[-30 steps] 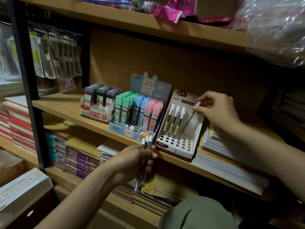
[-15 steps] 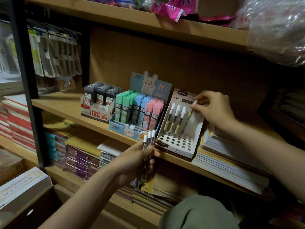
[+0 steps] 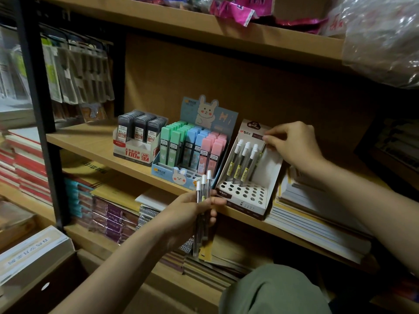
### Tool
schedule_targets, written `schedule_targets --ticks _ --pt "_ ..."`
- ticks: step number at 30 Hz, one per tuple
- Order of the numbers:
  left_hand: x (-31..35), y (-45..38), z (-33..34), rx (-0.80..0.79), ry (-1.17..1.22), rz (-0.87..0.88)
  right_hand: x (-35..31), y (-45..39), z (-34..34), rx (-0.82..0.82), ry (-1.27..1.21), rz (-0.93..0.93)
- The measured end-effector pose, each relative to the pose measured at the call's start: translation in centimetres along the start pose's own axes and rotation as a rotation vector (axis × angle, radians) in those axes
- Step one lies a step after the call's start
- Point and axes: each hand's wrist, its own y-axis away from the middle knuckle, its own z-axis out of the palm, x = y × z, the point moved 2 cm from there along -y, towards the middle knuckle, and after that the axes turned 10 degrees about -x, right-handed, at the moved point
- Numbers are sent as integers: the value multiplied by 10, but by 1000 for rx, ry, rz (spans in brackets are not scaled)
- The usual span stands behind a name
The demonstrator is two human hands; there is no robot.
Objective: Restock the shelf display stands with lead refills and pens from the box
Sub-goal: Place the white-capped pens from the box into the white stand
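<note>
While the white pen stand (image 3: pixel 247 177) sits on the shelf (image 3: pixel 90 143), my right hand (image 3: pixel 292 143) has lowered its pen (image 3: pixel 258 162) deeper into a back-row hole, fingertips still pinching the top; my left hand (image 3: pixel 188 211) grips three spare pens (image 3: pixel 203 193) below, so another slot is nearly filled.

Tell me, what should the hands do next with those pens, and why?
Probably let go: the right hand pinches a pen already standing in the white stand. Then it could take another from the left hand's bunch, since many holes show empty.
</note>
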Motion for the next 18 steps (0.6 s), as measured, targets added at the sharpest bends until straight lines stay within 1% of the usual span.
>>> schedule_targets --ticks 3,6,10,13,15,17,18 --pt "1 2 4 -37 -13 24 -2 -3 4 -5 46 -8" --pt "0 3 7 -43 -13 44 -1 0 9 -32 10 28" --pt "1 4 7 -52 -20 61 -1 3 8 -19 45 -1" --pt "1 3 7 -58 -29 72 0 3 13 -110 92 31" --pt "1 4 9 -70 -55 76 1 4 14 -142 115 56" --pt "2 5 9 -81 -75 84 -4 8 11 -123 156 39" --pt "3 5 9 -91 -77 90 -7 11 7 -77 183 0"
